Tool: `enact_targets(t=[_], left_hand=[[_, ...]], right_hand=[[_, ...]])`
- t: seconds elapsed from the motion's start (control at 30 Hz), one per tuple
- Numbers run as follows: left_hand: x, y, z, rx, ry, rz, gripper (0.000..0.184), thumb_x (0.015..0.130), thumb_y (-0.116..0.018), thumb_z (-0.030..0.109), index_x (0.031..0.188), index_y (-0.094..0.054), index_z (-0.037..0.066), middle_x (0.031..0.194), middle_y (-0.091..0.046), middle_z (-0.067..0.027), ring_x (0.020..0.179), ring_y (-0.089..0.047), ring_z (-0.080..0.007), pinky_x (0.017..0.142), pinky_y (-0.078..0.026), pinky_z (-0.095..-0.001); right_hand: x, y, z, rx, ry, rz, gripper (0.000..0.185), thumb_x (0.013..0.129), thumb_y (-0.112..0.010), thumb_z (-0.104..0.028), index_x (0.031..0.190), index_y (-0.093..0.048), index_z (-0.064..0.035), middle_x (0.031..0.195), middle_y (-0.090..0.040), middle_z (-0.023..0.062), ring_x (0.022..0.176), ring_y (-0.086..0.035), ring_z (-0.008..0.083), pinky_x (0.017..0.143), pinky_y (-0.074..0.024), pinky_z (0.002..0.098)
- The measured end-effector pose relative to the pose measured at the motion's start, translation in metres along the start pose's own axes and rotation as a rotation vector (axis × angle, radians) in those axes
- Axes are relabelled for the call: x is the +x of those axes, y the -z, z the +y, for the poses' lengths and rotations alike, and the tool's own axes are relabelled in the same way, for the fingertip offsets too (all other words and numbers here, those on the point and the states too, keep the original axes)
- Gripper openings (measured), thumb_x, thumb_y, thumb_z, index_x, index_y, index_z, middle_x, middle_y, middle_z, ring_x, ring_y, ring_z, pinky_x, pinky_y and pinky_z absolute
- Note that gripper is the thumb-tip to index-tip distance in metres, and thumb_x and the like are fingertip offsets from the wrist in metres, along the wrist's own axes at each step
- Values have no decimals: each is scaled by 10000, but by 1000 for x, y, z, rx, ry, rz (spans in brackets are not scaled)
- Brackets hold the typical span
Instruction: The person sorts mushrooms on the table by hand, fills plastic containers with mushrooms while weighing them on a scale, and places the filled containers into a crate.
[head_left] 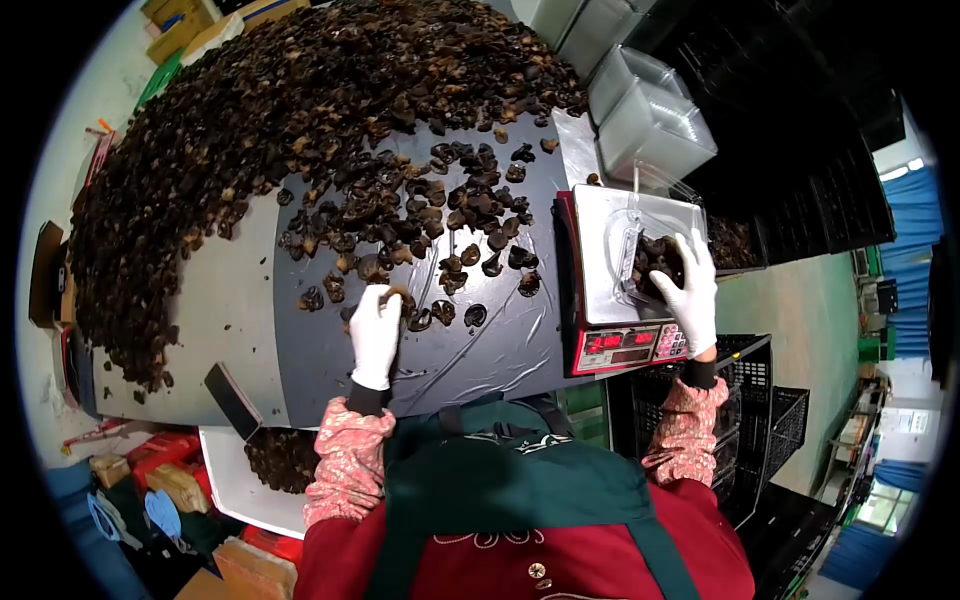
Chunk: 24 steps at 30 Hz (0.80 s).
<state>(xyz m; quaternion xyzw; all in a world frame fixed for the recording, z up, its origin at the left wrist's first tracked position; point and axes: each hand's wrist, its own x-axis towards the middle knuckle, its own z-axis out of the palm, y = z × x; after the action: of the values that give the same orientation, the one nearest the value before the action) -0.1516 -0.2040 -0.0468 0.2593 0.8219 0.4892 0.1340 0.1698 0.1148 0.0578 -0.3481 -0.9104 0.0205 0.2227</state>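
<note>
A wide table (230, 310) with a pale grey and a dark grey surface fills the middle and left of the frame. A broad heap of dark brown, ruffled, fungus-like pieces (300, 80) covers its upper and left parts, and a looser scatter of similar pieces (400, 205) lies across the dark surface in the centre. Tall black plastic crates (800, 160) stand at the upper right. A white plastic bin (220, 480) at the lower left holds more dark pieces.

Right of centre, a red digital scale with a square silver plate (598, 250) shows lit red digits, too blurred to read surely. Just above it in the frame stand stacked clear plastic boxes (655, 130). On the plate sits a clear plastic tub (628, 258) with dark pieces (655, 262) inside.

The right hand (692, 295), in a white glove, reaches over the right side of the tub, thumb and fingers spread apart around the dark pieces; whether it grips any cannot be told. The left hand (376, 338), also white-gloved, is over the dark surface at the centre, its thumb and fingers pinched on a small, curled brown piece (400, 297) near the lower edge of the scatter.
</note>
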Motion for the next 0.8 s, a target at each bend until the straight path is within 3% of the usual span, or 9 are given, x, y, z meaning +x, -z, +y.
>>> enact_targets(t=[0.07,0.17,0.23,0.27,0.3,0.37,0.47,0.67,0.8], left_hand=[[-4,18,-13,-404,183,-28,138,937,-582,107,1042,-586,17,898,-672,-53,771,-637,-110,698,-515,-262],[-20,43,-13,-586,167,-24,141,942,-522,53,1074,-548,11,890,-671,-92,782,-642,-134,713,-523,-257],[-30,51,-10,-612,193,-23,136,940,-501,41,1065,-546,14,890,-664,-102,811,-657,-156,721,-532,-266],[-35,52,-10,-701,233,-19,134,943,-500,45,1065,-545,13,896,-660,-108,830,-665,-175,728,-539,-278],[-40,54,-10,-789,271,-16,132,946,-499,50,1064,-545,13,902,-656,-115,848,-673,-194,734,-546,-289],[-48,51,-21,-968,251,-12,137,985,-496,144,1064,-539,39,1019,-640,-142,919,-675,-257,752,-561,-325],[-53,55,-21,-993,332,33,166,996,-487,192,1065,-538,50,1072,-636,-147,915,-671,-263,728,-555,-325],[-55,75,-38,-1086,397,127,232,923,-422,68,1108,-557,28,1135,-641,-133,993,-643,-222,741,-523,-324],[-47,85,-35,-1079,415,201,191,968,-468,127,1052,-605,25,1047,-657,-111,863,-630,-157,691,-507,-286]], right_hand=[[4,14,-19,-102,-26,95,565,811,-761,-238,1301,-569,-34,1385,-509,208,1253,-490,377,1060,-397,442],[8,9,-69,67,5,276,291,859,-703,-112,1135,-666,-26,1152,-660,125,1067,-585,299,948,-447,391],[-4,-26,-113,427,9,195,186,855,-693,-77,1037,-701,-40,995,-686,105,920,-633,271,843,-498,371],[-3,-35,-144,576,63,-5,172,858,-702,-81,1028,-715,-57,986,-697,69,908,-648,214,824,-517,320],[-13,-76,-153,594,190,-41,146,854,-707,-93,998,-720,-72,960,-703,77,875,-664,234,800,-529,323],[-24,-115,-190,572,218,-193,150,861,-696,-140,1006,-718,-106,927,-684,67,870,-667,239,765,-536,322],[-24,-155,-219,429,215,-268,213,868,-672,-228,1065,-675,-146,924,-633,63,874,-646,242,738,-526,346],[-3,-182,-232,263,207,-310,282,792,-732,-256,1013,-636,-109,947,-581,122,891,-596,311,707,-508,410],[-1,-196,-228,309,266,-299,236,787,-722,-204,946,-600,-80,935,-576,131,865,-599,329,721,-513,424]])
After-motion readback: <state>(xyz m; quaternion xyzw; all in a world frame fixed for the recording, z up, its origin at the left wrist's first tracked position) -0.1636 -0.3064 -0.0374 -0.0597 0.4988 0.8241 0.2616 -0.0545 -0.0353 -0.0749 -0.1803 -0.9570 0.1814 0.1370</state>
